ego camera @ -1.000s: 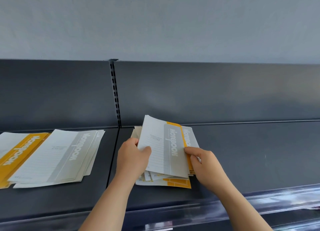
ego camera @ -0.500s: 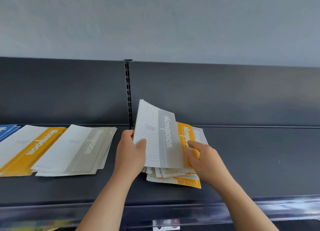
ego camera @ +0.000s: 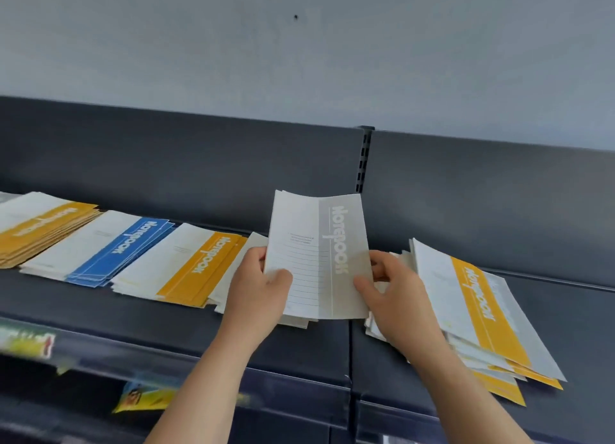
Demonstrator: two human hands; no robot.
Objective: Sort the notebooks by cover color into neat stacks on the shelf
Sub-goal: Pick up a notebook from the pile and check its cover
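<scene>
Two hands are holding one grey notebook (ego camera: 319,254) upright just above the shelf (ego camera: 149,323): the left hand (ego camera: 258,287) is pinching its left edge, thumb on the cover and the other fingers hidden behind, while the right hand (ego camera: 396,297) is gripping the lower right edge, thumb in front and fingers curling behind. Its thin, matte cover is bowing slightly — a white ruled panel on the left, a grey band with pale lettering on the right. Under it a grey stack (ego camera: 226,284) is lying mostly hidden by the notebook and the left wrist; only pale corners are showing. Leftwards a yellow stack (ego camera: 186,267), a blue stack (ego camera: 109,254) and a far yellow pile (ego camera: 36,230), cut off by the frame edge, are lying in a fanned row. Just right of the right hand a loose mixed pile (ego camera: 476,310) is spreading untidily, its lower covers hard to make out. Below the shelf lip, blurred labels (ego camera: 28,342) are showing as smears of colour — unreadable.
</scene>
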